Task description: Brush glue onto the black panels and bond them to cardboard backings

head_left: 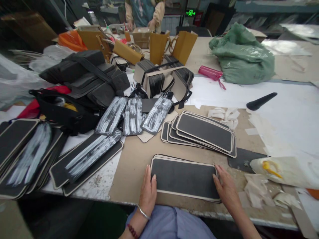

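A small stack of black rectangular panels with beige rims (185,177) lies flat on brown cardboard at the table's front edge. At its left end my left hand (148,190) grips it, thumb on the top panel and fingers along the side. My right hand (226,187) holds the right end in the same way. Just behind sits a fanned pile of similar panels (205,131). To the left, dark strips brushed with white streaks (133,116) lie side by side, and another streaked strip (93,154) rests on two rimmed panels.
More panels (17,142) are piled at the far left, beside a black bag (64,109). Bundled panels (161,78), mustard bags (184,46) and a green sack (244,56) stand farther back. A black tapered object (261,101) lies right. Another person (144,15) works across the table.
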